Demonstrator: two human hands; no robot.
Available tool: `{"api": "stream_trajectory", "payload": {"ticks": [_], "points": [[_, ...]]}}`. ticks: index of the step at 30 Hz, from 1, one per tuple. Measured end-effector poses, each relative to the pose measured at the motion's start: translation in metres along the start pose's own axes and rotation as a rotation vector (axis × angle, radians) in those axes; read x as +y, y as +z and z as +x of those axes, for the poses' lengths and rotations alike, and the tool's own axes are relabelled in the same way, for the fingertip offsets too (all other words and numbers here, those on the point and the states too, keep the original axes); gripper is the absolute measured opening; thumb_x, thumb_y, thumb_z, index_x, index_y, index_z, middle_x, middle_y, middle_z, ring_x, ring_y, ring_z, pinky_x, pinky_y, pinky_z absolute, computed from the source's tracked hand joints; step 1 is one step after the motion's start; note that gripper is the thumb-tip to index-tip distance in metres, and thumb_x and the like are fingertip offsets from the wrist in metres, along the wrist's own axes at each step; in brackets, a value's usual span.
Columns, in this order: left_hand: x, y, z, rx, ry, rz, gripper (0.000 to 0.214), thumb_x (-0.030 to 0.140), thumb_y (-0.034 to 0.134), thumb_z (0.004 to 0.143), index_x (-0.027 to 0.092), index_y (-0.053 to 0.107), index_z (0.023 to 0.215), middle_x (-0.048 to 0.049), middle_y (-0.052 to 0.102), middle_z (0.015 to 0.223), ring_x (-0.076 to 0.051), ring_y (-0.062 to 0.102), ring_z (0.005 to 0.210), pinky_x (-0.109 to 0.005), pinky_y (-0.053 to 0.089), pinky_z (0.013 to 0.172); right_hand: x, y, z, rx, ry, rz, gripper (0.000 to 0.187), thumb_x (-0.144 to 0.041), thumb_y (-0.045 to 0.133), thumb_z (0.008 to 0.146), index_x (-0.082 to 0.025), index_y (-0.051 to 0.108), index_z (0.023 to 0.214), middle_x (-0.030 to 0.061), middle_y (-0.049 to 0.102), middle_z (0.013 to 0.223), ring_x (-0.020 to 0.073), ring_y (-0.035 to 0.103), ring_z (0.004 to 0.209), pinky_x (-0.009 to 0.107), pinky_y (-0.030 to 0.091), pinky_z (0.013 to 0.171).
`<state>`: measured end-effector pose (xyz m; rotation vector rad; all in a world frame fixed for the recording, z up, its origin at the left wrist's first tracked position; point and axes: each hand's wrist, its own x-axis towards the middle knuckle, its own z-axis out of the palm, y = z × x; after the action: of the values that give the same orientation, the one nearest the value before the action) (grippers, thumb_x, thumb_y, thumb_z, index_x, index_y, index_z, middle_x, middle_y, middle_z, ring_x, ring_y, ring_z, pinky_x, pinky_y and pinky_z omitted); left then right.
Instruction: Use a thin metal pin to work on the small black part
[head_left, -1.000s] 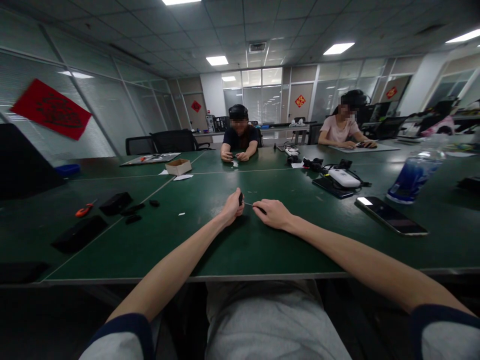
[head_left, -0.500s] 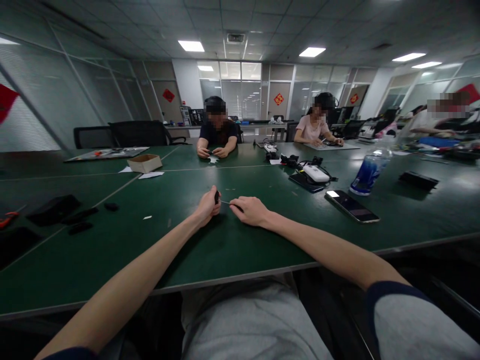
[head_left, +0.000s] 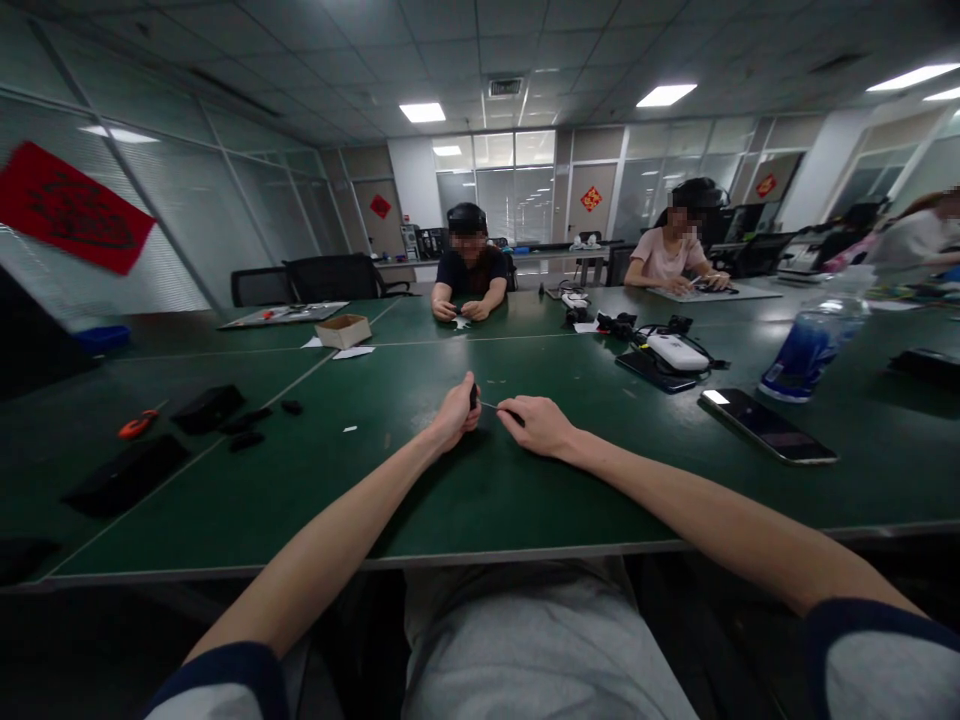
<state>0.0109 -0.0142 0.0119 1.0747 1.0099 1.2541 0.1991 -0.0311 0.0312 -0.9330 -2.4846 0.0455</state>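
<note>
- Thin metal wire (head_left: 489,405) spans the short gap between our hands, just above the green tabletop, near its front edge.
- Our left hand (head_left: 454,415) is closed in a narrow pinch around a small black piece (head_left: 473,397) at the wire's near end.
- Our right hand (head_left: 537,426) is closed narrowly too, its fingers (head_left: 510,409) over the wire's other end, which looks dark; how they grip it is too small to tell.
- Green table (head_left: 525,500) lies under our forearms, with a white paper scrap (head_left: 349,428) left of our hands.
- Farther left lie black cases (head_left: 206,408), small black parts (head_left: 246,427) and an orange-handled tool (head_left: 137,424).
- To our right lie a smartphone (head_left: 766,425), a white power bank (head_left: 677,352) and a water bottle (head_left: 814,350).
- Across the table, two co-workers (head_left: 469,275) (head_left: 675,245) sit working, with a cardboard box (head_left: 343,331) nearer the left.
</note>
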Motion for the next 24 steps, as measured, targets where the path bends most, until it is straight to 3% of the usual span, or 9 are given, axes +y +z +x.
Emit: {"api": "stream_trajectory", "payload": {"ticks": [9,18,24], "points": [[-0.003,-0.003,0.001,-0.002,0.02,0.001,0.048,0.066,0.039,0.081,0.018,0.046,0.086,0.0089,0.025,0.041,-0.006,0.018,0.03,-0.015,0.009,0.035,0.003,-0.001,0.0,-0.027,-0.048,-0.032,0.034,-0.037,0.036,0.095,-0.021,0.06,0.113,0.007,0.064,0.1,0.0167,0.059,0.09,0.027,0.041,0.082],[-0.007,0.0,0.002,0.086,0.065,0.015,0.046,0.064,0.038,0.083,0.018,0.044,0.082,0.0089,0.024,0.043,-0.005,0.019,0.03,-0.015,0.009,0.035,-0.006,0.0,-0.002,-0.114,0.034,-0.131,0.039,-0.042,0.029,0.096,-0.024,0.056,0.116,0.0091,0.064,0.1,0.0218,0.06,0.091,0.03,0.042,0.078],[-0.009,0.001,0.004,0.212,0.073,-0.013,0.045,0.062,0.034,0.085,0.019,0.041,0.077,0.0089,0.023,0.042,-0.005,0.019,0.03,-0.016,0.011,0.035,-0.023,0.007,0.001,-0.113,0.133,-0.174,0.043,-0.045,0.025,0.096,-0.022,0.056,0.113,0.0119,0.063,0.098,0.0245,0.061,0.089,0.034,0.044,0.075]]}}
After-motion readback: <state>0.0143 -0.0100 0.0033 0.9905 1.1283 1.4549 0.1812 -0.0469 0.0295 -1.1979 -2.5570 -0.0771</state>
